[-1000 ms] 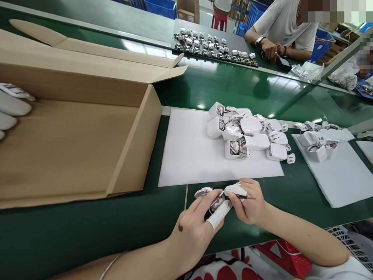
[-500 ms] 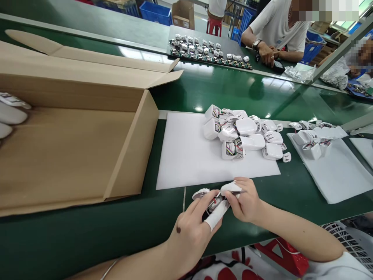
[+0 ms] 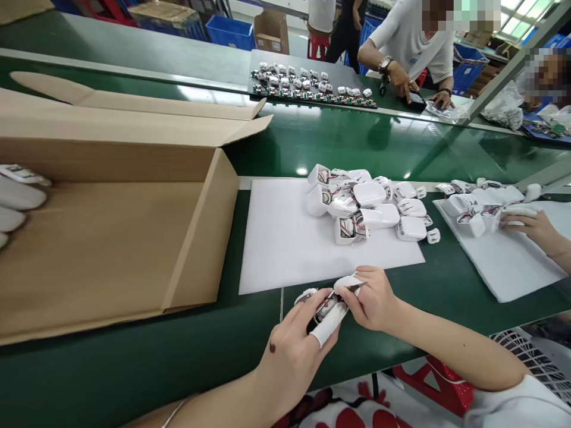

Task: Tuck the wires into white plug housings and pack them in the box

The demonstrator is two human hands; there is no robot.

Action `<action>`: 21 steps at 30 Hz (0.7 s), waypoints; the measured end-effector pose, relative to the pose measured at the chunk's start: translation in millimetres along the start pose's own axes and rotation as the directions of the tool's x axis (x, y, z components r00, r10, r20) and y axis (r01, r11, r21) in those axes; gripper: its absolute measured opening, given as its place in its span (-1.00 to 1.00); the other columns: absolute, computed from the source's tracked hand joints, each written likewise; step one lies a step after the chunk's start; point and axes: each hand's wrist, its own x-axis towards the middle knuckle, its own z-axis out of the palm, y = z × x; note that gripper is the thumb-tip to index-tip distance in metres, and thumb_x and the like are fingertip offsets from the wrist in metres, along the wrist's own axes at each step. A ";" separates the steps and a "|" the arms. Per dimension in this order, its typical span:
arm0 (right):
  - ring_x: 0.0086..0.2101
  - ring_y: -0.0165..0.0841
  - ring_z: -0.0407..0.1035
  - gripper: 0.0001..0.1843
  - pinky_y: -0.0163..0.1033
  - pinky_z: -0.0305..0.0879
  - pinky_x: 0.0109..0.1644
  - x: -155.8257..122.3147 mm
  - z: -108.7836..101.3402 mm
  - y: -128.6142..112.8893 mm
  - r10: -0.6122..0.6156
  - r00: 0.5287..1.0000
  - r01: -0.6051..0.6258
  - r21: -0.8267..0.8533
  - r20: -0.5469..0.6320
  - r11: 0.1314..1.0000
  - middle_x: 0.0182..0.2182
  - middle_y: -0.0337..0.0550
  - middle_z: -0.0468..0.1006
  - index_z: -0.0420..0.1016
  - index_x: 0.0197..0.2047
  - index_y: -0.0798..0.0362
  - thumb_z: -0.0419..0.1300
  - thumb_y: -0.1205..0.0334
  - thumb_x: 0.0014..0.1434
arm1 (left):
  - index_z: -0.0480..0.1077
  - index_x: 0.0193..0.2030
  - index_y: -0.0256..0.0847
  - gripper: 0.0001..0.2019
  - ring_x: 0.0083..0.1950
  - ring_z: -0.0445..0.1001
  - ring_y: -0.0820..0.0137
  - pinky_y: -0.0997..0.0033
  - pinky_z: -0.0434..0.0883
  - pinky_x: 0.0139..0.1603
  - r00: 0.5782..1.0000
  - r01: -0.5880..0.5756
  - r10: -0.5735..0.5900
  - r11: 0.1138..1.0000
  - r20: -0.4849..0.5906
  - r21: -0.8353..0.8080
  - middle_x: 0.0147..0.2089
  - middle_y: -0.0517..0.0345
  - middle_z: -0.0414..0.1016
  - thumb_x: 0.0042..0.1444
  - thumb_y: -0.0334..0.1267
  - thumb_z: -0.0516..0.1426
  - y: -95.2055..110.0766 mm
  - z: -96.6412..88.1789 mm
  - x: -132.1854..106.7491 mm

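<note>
My left hand (image 3: 294, 351), its forefinger wrapped in a white cot, grips a small open white charger housing (image 3: 322, 307) with coloured wires inside, just above the green belt (image 3: 134, 362). My right hand (image 3: 372, 300) pinches thin metal tweezers (image 3: 352, 289) whose tip reaches into that housing. Directly beyond my hands lies a white foam sheet (image 3: 285, 244) with a heap of several similar white housings (image 3: 363, 205) at its far right corner.
A large open cardboard box (image 3: 111, 238) lies to the left, with white items at its left edge. To the right, another person's hand (image 3: 530, 224) rests on housings on a second foam sheet (image 3: 504, 267). Across the belt a seated person works beside a tray of small parts (image 3: 312, 80).
Another person's hand has come in at the right onto the second foam sheet. My hands stay together on the housing; the view has shifted slightly downward.
</note>
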 end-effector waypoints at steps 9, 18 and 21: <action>-0.67 -0.44 0.00 -0.56 -0.30 -0.03 -0.54 -0.3 -1.9 0.3 -0.071 0.991 0.078 0.055 -0.111 0.995 -0.73 -0.27 0.23 0.14 -0.60 0.03 -0.14 0.32 0.33 | 0.40 -0.09 -0.23 -0.82 -0.12 0.53 0.28 0.37 0.54 -0.12 1.000 -0.003 0.003 1.000 0.006 -0.029 -0.07 -0.05 0.49 0.15 -0.41 0.12 -1.0 4.3 -5.8; -0.72 -0.47 0.05 -0.41 -0.27 -0.07 -0.59 -21.2 -15.3 -3.3 0.245 0.893 -0.319 -0.147 -0.377 0.936 -0.81 -0.30 0.11 0.08 -0.72 0.01 -0.14 0.15 0.37 | 0.46 -0.12 -0.13 -0.68 -0.07 0.50 0.32 0.40 0.46 0.02 0.946 0.268 -0.185 0.908 0.267 -0.320 -0.05 0.12 0.51 -0.04 -0.50 0.19 5.5 -11.3 0.9; -0.75 -0.43 0.03 -0.39 -0.22 -0.11 -0.64 -35.2 -15.9 18.0 0.506 0.792 -0.562 -0.084 -0.342 0.823 -0.83 -0.27 0.07 -0.03 -0.74 -0.05 -0.12 0.01 0.34 | 0.45 -0.24 -0.17 -0.73 -0.24 0.51 0.43 0.54 0.47 -0.17 0.887 0.454 -0.333 0.760 0.321 -0.465 -0.13 0.16 0.51 -0.12 -0.51 0.22 1.8 -37.1 10.8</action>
